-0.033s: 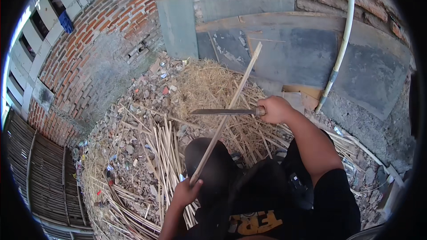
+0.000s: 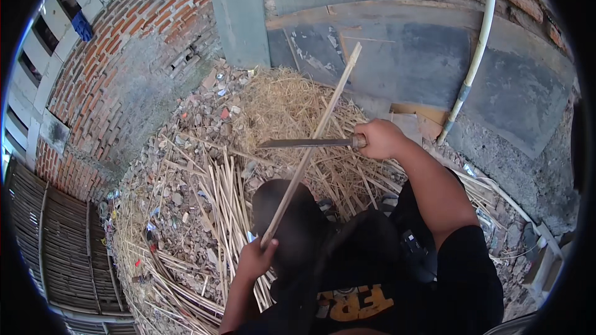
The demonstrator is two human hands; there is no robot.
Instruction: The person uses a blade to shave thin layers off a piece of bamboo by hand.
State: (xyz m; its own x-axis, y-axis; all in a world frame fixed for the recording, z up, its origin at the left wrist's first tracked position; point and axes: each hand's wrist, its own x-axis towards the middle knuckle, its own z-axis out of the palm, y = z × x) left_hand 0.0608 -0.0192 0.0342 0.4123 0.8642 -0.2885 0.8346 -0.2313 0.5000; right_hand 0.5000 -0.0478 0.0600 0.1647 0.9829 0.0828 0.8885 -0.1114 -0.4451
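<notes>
My right hand [image 2: 380, 139] is closed round the handle of a long, dark-bladed knife [image 2: 282, 144]. The blade points left and crosses a long, pale bamboo strip [image 2: 336, 95] about midway along it. Whether the edge presses into the strip is too fine to tell. My left hand [image 2: 255, 259] grips the strip's near end beside my left knee [image 2: 279, 211]. From there the strip slants up and away to the right, its far end free in the air. A heap of thin shavings [image 2: 279, 102] lies beyond the blade.
Cut bamboo strips [image 2: 226, 201] lie in a loose bundle left of my knee. Rubble [image 2: 180, 195] covers the ground around them. Dark panels [image 2: 410, 68] lean on the far wall, with a pale pipe [image 2: 475, 71] before them. A slatted bamboo screen [image 2: 68, 245] stands far left.
The whole view has shifted slightly, the scene sliding up and a little left. Both hands, the knife and the strip keep nearly the same places relative to one another.
</notes>
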